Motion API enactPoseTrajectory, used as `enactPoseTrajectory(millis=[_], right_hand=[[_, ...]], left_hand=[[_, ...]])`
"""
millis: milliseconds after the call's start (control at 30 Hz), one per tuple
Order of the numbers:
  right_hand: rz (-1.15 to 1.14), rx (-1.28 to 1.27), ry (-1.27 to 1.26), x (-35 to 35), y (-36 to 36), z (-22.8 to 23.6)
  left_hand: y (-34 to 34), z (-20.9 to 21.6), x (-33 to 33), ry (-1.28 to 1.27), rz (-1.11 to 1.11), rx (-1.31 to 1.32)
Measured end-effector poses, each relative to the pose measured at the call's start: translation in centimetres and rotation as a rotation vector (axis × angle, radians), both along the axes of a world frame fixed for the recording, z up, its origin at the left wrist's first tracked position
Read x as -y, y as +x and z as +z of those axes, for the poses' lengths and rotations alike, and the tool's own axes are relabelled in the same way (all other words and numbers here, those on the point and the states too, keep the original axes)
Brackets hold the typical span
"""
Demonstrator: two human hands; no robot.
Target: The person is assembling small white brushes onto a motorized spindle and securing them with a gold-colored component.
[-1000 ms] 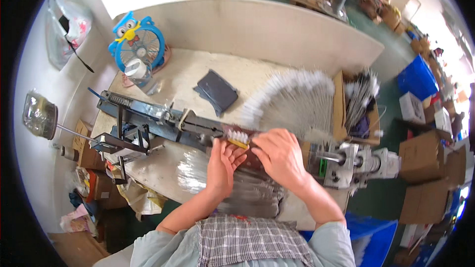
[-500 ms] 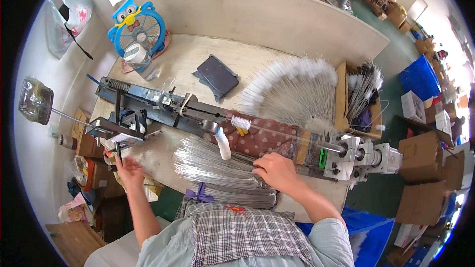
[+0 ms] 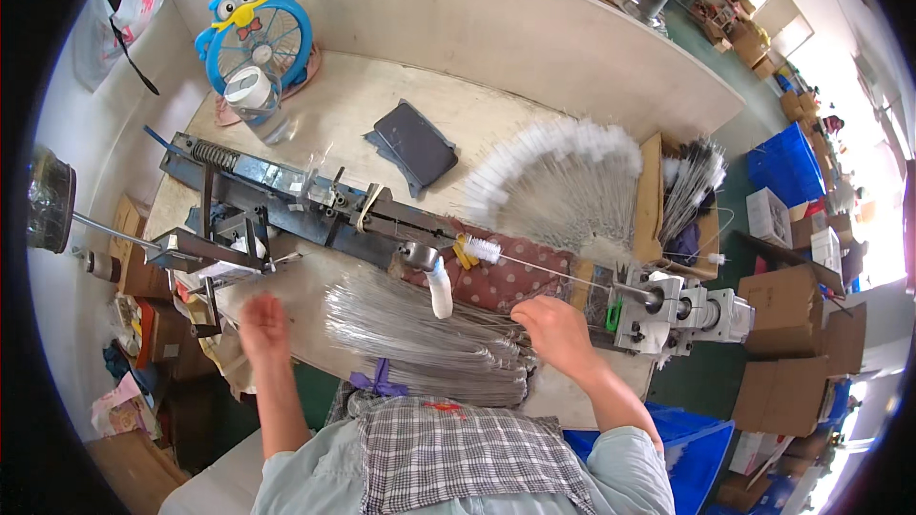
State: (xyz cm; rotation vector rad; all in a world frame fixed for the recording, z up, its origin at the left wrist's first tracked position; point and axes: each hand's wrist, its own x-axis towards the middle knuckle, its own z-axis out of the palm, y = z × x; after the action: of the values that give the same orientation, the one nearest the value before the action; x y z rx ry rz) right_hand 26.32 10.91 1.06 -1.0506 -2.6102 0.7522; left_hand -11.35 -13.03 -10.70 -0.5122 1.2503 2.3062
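At left, metal frame [image 3: 206,202]. Just right and nearer, left hand [image 3: 264,322], blurred, nothing visible in it, how far open impossible to tell. Then wire bundle [image 3: 410,336], near side; white handle [image 3: 440,292] beyond. Farther right, white brush [image 3: 484,249] over dotted cloth [image 3: 520,288], wire stem [image 3: 553,271] trailing right. Nearer, right hand [image 3: 558,332], fingers curled, any hold unclear. At right, metal spindle [image 3: 639,296] by the stem's end.

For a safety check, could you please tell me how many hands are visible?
2: the left hand near the black metal frame, the right hand near the wire bundle.
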Motion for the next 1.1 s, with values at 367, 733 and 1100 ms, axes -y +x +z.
enactPoseTrajectory(millis=[367,733,1100], right_hand=[[0.144,0.047,0.232,0.4,2.5,0.1],[0.057,0.167,0.19,1.1,0.8,2.6],[-0.294,-0.079,0.543,-4.9,6.6,10.5]], left_hand=[[19.3,8.8,-15.0,-0.201,-0.92,-0.289],[13.4,18.7,-13.7,0.495,-1.04,0.536],[19.3,15.6,-15.8,0.227,-1.644,-0.316]])
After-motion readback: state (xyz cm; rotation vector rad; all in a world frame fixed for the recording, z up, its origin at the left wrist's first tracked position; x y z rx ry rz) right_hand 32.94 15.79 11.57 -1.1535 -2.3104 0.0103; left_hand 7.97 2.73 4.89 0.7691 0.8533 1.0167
